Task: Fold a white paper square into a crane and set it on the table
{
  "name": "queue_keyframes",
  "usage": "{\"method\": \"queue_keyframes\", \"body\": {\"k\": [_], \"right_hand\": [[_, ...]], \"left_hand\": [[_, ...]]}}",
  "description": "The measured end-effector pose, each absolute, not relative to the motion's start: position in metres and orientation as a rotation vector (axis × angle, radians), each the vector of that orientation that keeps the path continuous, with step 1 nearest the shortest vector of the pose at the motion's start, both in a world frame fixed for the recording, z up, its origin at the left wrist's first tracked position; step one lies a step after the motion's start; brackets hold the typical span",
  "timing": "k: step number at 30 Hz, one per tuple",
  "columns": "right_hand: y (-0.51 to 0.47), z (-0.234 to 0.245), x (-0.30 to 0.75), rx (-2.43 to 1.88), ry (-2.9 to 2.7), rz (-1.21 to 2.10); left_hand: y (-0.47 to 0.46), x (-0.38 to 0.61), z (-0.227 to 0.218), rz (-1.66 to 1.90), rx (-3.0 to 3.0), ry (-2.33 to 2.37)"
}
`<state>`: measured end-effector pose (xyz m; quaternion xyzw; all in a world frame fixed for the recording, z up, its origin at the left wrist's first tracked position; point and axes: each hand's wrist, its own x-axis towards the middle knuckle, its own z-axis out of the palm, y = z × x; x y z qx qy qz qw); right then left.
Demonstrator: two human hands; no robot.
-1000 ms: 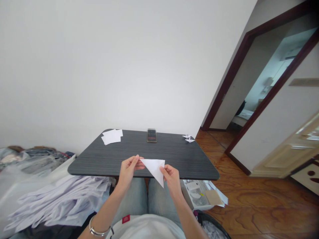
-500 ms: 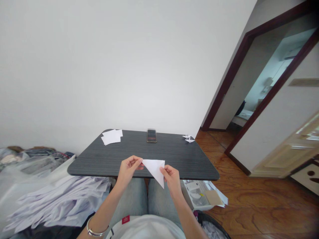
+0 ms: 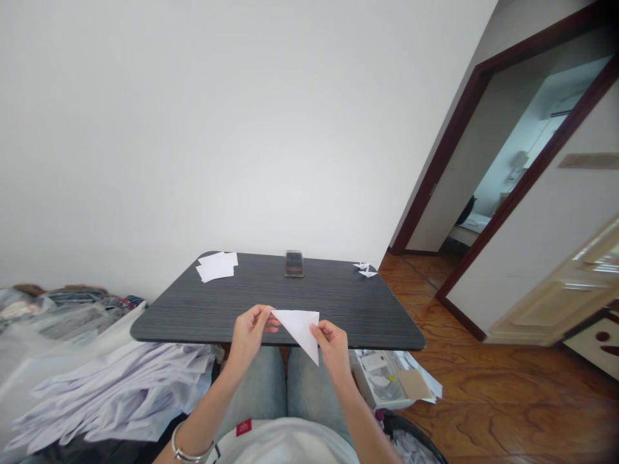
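Note:
A white sheet folded into a triangle (image 3: 300, 327) hangs in the air just over the near edge of the dark grey table (image 3: 203, 309). My left hand (image 3: 250, 330) pinches the triangle's left corner. My right hand (image 3: 330, 345) pinches its right edge, thumb on top. The triangle's point hangs down between my hands, above my lap.
A small stack of white paper (image 3: 217, 265) lies at the table's far left. A phone (image 3: 294, 263) rests at the far middle, and folded paper figures (image 3: 365, 269) sit at the far right corner. White garments (image 3: 106, 393) are piled left; an open box (image 3: 387, 380) lies on the wooden floor right.
My left hand's fingers shifted slightly along the triangle's left corner. The paper and my right hand stay almost where they were.

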<state>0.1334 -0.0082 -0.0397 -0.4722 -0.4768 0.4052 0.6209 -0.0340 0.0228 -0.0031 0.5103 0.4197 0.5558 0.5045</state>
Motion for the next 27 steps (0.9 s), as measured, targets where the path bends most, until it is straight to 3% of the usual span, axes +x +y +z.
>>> {"method": "queue_keyframes", "body": {"k": [8, 18, 27], "right_hand": [[-0.007, -0.041, 0.135, -1.098, -1.103, 0.908], [-0.007, -0.037, 0.136, -1.113, -1.149, 0.965], [-0.006, -0.041, 0.134, -1.118, -1.156, 1.266]], "left_hand": [[0.025, -0.043, -0.001, 1.405, 1.157, 1.026], [0.021, -0.036, 0.007, 1.069, 1.241, 0.961], [0.028, -0.037, -0.005, 1.226, 1.204, 1.007]]}}
